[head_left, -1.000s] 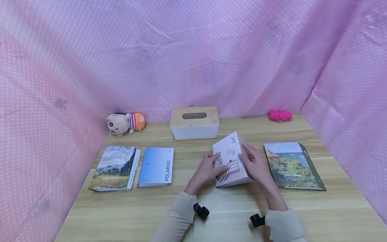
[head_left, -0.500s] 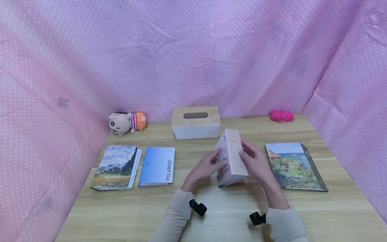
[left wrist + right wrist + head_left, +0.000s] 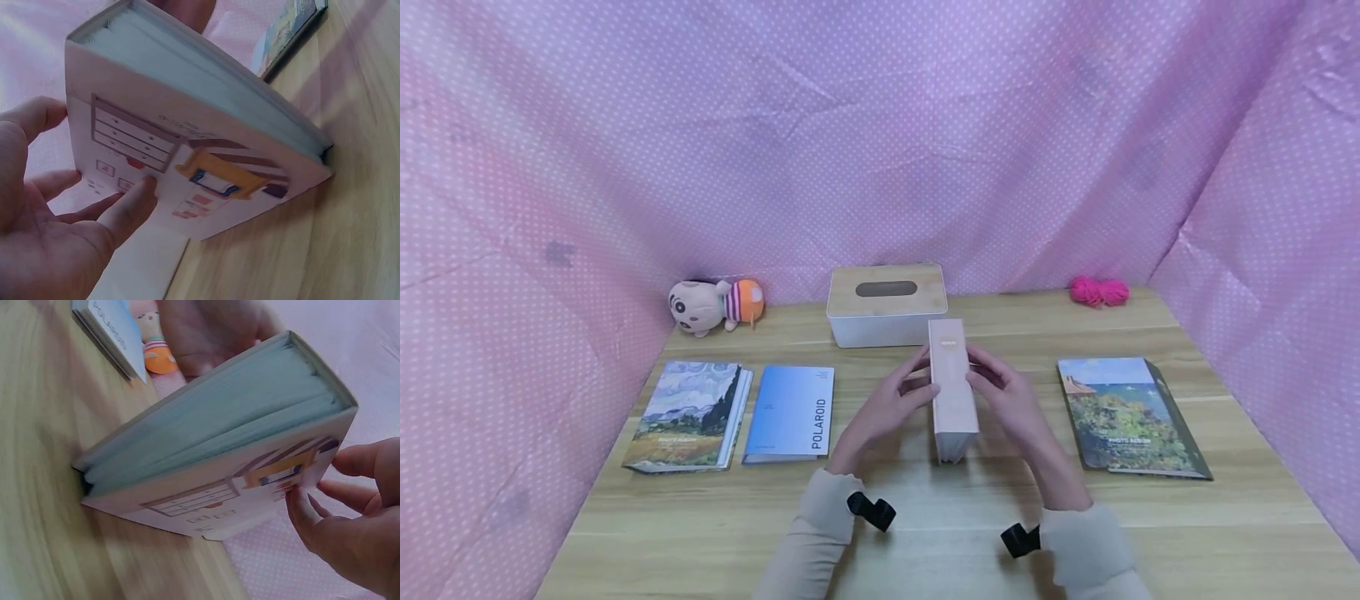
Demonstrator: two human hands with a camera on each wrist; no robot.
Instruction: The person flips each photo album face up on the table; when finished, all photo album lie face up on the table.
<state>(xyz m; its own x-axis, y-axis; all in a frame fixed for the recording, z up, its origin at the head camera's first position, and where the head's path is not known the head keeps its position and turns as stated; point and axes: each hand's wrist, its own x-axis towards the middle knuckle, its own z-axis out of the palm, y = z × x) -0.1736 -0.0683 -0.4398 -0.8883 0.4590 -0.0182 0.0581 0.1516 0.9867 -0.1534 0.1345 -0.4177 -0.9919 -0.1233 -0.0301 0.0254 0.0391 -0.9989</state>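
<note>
A thick pale pink photo album (image 3: 951, 383) stands on the table on its open page edge, spine upward. Its near end shows clear page sleeves. A drawn dresser and a yellow armchair decorate the covers. My left hand (image 3: 887, 408) holds the left cover, the thumb close to the spine edge and the fingers spread on the cover (image 3: 187, 156). From the opposite side my right hand (image 3: 1011, 408) holds the right cover (image 3: 250, 487), also with its thumb by the spine. The album is held between the two hands.
To the left lie a landscape photo album (image 3: 685, 417) and a blue Polaroid album (image 3: 790, 412). Another painted album (image 3: 1131, 417) lies right. A tissue box (image 3: 887, 329), a plush toy (image 3: 715, 306) and pink yarn (image 3: 1099, 291) stand along the back by the pink curtain.
The album has turned from leaning with its front cover showing to upright, spine up, and has shifted left. Both hands have moved left with it.
</note>
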